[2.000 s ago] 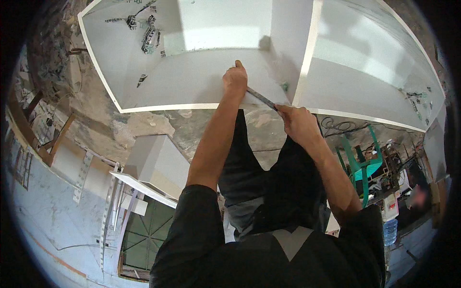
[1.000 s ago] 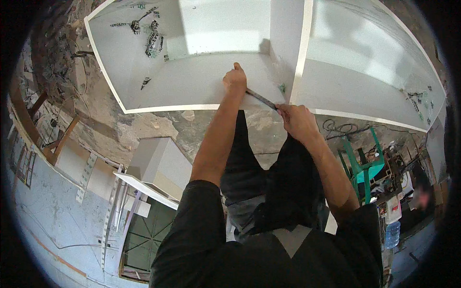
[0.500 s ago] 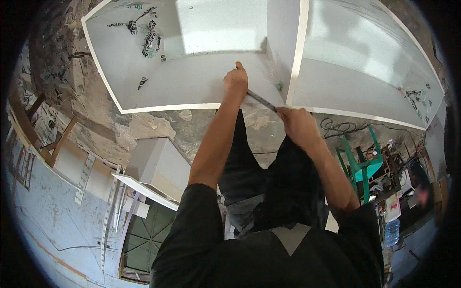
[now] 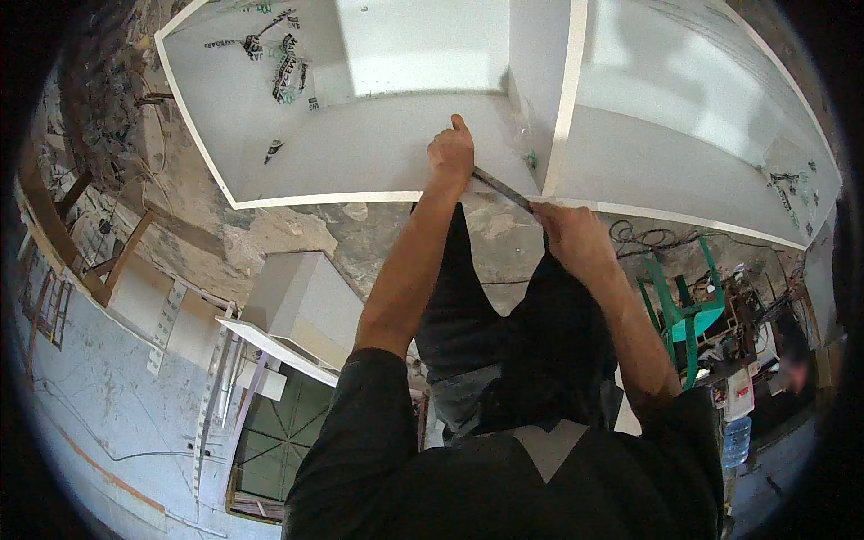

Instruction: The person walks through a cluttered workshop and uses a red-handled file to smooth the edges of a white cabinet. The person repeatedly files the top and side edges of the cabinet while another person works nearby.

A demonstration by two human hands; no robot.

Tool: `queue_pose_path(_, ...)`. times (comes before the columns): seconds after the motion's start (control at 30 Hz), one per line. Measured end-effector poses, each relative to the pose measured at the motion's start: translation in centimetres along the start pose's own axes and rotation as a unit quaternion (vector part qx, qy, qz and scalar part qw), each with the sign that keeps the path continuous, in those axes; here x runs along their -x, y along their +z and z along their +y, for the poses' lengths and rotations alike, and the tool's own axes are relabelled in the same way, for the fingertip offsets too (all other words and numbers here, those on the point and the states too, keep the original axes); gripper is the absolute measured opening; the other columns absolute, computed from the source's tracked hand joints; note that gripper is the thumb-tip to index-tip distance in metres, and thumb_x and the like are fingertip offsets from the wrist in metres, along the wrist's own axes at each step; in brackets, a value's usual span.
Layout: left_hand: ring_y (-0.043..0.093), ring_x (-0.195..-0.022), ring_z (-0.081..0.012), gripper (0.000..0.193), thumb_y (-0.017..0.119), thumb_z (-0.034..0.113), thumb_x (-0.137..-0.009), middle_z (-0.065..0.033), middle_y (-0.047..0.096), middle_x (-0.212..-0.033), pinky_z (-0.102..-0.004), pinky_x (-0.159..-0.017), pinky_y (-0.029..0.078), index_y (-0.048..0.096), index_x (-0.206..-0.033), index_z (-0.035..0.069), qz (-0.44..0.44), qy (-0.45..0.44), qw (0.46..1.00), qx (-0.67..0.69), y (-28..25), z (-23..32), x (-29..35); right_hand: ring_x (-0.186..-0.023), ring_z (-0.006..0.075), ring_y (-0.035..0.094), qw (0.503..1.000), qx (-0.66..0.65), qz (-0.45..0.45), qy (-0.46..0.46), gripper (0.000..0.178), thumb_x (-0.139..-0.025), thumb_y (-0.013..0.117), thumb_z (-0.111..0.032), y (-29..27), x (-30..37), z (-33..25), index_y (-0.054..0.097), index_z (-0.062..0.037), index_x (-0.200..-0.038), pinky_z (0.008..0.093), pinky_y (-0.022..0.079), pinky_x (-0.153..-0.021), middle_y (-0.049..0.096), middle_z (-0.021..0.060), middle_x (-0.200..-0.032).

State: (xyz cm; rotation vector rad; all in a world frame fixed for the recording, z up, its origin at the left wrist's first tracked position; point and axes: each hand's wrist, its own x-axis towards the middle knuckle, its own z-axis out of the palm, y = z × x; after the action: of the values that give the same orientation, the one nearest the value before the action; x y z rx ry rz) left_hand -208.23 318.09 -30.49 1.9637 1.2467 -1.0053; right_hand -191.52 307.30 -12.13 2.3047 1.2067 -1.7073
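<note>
A long, thin, dark grey flat bar point(image 4: 504, 191), like a file, slants between my two hands at the front edge of a white cabinet point(image 4: 315, 197). My left hand point(image 4: 450, 153) is closed round its far end, with the thumb pointing away from me, over the cabinet's inside. At the near end, my right hand point(image 4: 576, 236) grips the bar close to the foot of the upright divider point(image 4: 562, 108). The fingers partly hide both ends. Whether the bar touches the cabinet's edge, I cannot tell.
Left of my legs sits a smaller white box-shaped unit point(image 4: 301, 301). A green plastic chair point(image 4: 688, 315) stands at the right, near coiled black cable point(image 4: 639, 236) and a water bottle point(image 4: 736, 441). Plastic film scraps point(image 4: 288, 76) cling inside the cabinet.
The whole view has shifted slightly, so the scene sits a little further right. Both hands keep their grip on the bar, in nearly the same pose.
</note>
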Motion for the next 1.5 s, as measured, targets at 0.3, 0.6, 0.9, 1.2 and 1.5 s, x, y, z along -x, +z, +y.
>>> queue_pose_path(0.3, 0.072, -0.087, -0.0329, 0.033, 0.06, 0.004, -0.089, -0.0203, 0.07, -0.089, -0.0407, -0.074, 0.059, 0.046, -0.118, -0.005, 0.039, 0.003, 0.999, 0.004, -0.4, 0.2, -0.3, -0.081, 0.0432, 0.066, 0.999, 0.006, 0.011, -0.03, 0.02, -0.092, 0.061, -0.016, -0.3, -0.7, 1.0, 0.072, -0.0142, -0.108, 0.0516, 0.053, -0.072, 0.069, 0.0216, -0.085)
queue_pose_path(0.6, 0.071, -0.092, -0.0348, 0.032, 0.054, 0.006, -0.093, -0.0217, 0.07, -0.095, -0.0419, -0.077, 0.058, 0.045, -0.122, -0.003, -0.033, -0.019, 0.999, 0.008, -0.5, 1.6, -0.1, -0.081, 0.0414, 0.067, 0.999, 0.026, -0.021, 0.014, 0.02, -0.093, 0.06, -0.02, -0.7, -0.7, 1.0, 0.072, -0.0153, -0.108, 0.0514, 0.054, -0.072, 0.069, 0.0213, -0.086)
queue_pose_path(0.9, 0.069, -0.096, -0.0394, 0.032, 0.05, 0.01, -0.094, -0.0251, 0.069, -0.1, -0.0463, -0.082, 0.056, 0.045, -0.123, -0.002, -0.014, -0.018, 0.998, 0.051, 0.6, 2.2, -1.5, -0.078, 0.0422, 0.067, 0.999, 0.03, 0.014, -0.018, 0.018, -0.093, 0.059, -0.021, 0.1, -0.7, 2.5, 0.072, -0.0144, -0.105, 0.052, 0.053, -0.071, 0.069, 0.0209, -0.083)
queue_pose_path(1.2, 0.069, -0.098, -0.0349, 0.031, 0.048, 0.009, -0.097, -0.0235, 0.069, -0.101, -0.0419, -0.081, 0.058, 0.041, -0.124, -0.003, -0.038, -0.002, 0.999, 0.021, -0.2, 3.6, -0.7, -0.082, 0.0422, 0.067, 1.0, 0.014, 0.01, 0.021, 0.018, -0.094, 0.058, -0.022, -1.2, 0.7, 2.0, 0.071, -0.0128, -0.102, 0.0531, 0.053, -0.072, 0.068, 0.0219, -0.083)
queue_pose_path(1.5, 0.07, -0.09, -0.0355, 0.032, 0.055, 0.025, -0.094, -0.0204, 0.071, -0.096, -0.0447, -0.084, 0.055, 0.06, -0.11, -0.002, 0.042, -0.023, 0.985, 0.164, 0.0, 1.9, -0.5, -0.077, 0.0444, 0.066, 0.999, -0.035, 0.014, -0.025, 0.023, -0.093, 0.059, -0.019, -1.4, 1.8, 2.5, 0.064, -0.0076, -0.113, 0.0523, 0.053, -0.07, 0.067, 0.0231, -0.079)
